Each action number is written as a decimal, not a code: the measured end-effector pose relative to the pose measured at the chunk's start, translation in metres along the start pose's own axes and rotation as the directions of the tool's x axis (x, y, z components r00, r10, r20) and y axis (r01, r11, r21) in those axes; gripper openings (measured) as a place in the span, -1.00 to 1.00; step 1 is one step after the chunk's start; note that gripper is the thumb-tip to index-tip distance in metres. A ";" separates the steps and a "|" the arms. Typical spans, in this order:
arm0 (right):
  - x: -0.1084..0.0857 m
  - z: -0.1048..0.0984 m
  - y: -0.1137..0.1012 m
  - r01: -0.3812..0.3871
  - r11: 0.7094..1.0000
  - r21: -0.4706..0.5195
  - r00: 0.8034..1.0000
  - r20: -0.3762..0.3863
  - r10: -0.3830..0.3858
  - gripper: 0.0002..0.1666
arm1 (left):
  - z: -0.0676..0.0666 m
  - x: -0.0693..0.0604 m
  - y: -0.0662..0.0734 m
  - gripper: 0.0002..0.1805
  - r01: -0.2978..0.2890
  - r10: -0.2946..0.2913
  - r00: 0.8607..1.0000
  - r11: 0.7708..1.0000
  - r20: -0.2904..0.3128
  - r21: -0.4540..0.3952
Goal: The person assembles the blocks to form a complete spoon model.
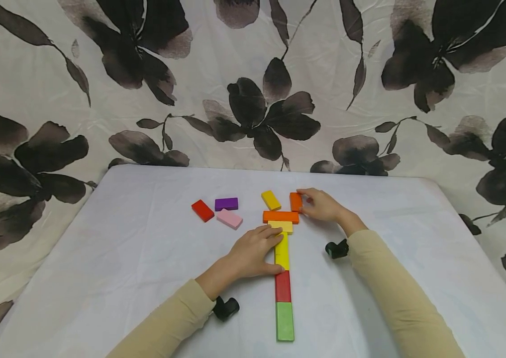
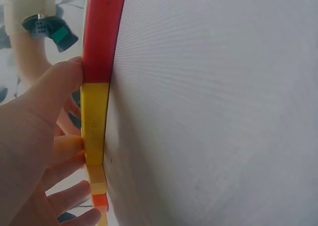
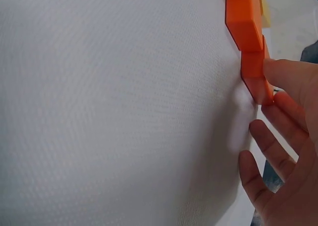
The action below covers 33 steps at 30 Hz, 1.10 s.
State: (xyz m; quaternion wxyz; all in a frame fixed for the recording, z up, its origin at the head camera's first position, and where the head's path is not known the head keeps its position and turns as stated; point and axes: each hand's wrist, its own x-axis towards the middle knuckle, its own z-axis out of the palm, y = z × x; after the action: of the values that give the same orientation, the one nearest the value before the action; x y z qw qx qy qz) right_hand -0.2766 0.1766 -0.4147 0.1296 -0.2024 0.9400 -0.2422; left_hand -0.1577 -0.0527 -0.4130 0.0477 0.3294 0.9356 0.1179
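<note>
- Pinching the small orange block between thumb and forefinger, the person's right hand is reaching in at the far right of the arrangement, its other fingers spreading loosely.
- That small orange block is lying on the counter, its near end meeting the right end of the long orange block, which is running crosswise like the bar of a T.
- On the bar's near side, a pale yellow block is also lying crosswise and touching it.
- From there a straight row is running nearer, end to end: a bright yellow block, a red block and, nearest, a green block.
- The left hand is resting along the row's left side, thumb and fingers standing apart; its thumb is touching where red meets bright yellow, while the fingers are lying against the yellow pieces.
- A lone yellow block is slanting just beyond the bar's left half; I can't tell whether the two are touching.
- Farther left, a pink block is lying just on the near side of a purple block, with a scarlet block sitting left of both.
- Beyond the counter's far edge, a floral cloth is hanging.
</note>
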 end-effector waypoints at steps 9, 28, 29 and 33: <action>-0.001 0.002 0.003 0.025 1.000 0.000 1.000 -0.014 -0.025 -0.31 | -0.001 0.001 0.000 -0.18 -0.002 0.002 1.000 1.000 0.001 0.018; -0.004 0.005 0.001 0.038 0.999 -0.030 0.999 -0.034 -0.039 -0.33 | -0.006 0.010 -0.002 -0.39 0.012 -0.014 1.000 0.998 -0.028 -0.054; -0.005 0.004 0.001 0.034 0.999 -0.029 0.999 -0.032 -0.035 -0.33 | -0.005 0.010 -0.002 -0.40 0.012 -0.014 0.999 0.998 -0.034 -0.058; -0.005 0.005 0.000 0.030 0.999 -0.020 0.999 -0.027 -0.030 -0.34 | -0.006 0.013 -0.004 -0.44 0.008 -0.012 0.998 0.997 -0.056 -0.076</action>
State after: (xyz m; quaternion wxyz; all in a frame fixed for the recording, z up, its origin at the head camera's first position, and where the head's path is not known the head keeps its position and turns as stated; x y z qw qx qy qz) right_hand -0.2704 0.1769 -0.4179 0.1110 -0.2144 0.9409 -0.2377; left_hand -0.1707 -0.0486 -0.4087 0.0344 0.3192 0.9331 0.1623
